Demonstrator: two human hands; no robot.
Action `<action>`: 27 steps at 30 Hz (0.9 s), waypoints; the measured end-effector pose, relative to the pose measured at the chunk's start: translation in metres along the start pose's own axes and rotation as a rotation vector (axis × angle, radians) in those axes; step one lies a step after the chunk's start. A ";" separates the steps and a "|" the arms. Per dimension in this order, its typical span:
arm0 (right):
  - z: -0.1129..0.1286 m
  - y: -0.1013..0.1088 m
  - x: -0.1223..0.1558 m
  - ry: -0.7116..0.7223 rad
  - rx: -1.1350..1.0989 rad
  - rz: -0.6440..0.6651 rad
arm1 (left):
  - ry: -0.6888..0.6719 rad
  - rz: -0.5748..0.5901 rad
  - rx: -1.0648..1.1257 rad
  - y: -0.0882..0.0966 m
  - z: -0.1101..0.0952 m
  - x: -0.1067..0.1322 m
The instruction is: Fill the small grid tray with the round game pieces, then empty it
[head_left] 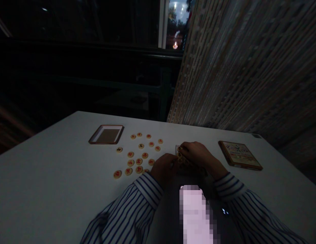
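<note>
Between my hands sits a small, pale-edged tray (176, 149) holding several round Chinese chess pieces (180, 160); much of it is hidden by my hands and in shadow. My left hand (165, 168) is curled at its left side, with the fingertips against the tray. Reaching over from the right, my right hand (197, 153) has its fingers bent down on a chess piece (180, 149) at the tray's far left corner. To the left, several loose pieces (138, 161) with red or black characters lie spread on the white table (58, 176).
An upturned box lid or shallow box (119, 135) lies at the back left. On the right rests a flat box with a printed picture cover (241, 155). A lit, blurred-out screen (196, 213) is close to my body. A string curtain (224, 67) hangs behind the table's right side.
</note>
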State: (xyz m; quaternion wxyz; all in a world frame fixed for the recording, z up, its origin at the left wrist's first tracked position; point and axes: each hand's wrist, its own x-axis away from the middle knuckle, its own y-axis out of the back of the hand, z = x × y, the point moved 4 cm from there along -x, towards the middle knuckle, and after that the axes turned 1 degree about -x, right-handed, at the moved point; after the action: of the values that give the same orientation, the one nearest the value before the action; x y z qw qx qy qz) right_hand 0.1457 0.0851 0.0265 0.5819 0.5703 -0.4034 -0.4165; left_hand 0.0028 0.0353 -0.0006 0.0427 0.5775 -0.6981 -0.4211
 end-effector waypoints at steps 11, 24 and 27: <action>-0.001 0.000 0.000 0.053 -0.044 -0.013 | -0.009 -0.004 0.008 0.001 0.000 0.000; -0.002 -0.005 -0.003 0.099 -0.055 -0.006 | -0.034 -0.015 -0.022 0.001 0.000 0.000; -0.002 -0.005 -0.002 0.117 -0.048 -0.012 | -0.039 -0.011 -0.032 0.001 -0.001 -0.001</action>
State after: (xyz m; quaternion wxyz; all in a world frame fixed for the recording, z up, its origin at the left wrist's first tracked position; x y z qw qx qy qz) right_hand 0.1466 0.0880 0.0210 0.6156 0.5820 -0.3551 -0.3953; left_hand 0.0032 0.0352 0.0010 0.0362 0.5721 -0.6889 -0.4437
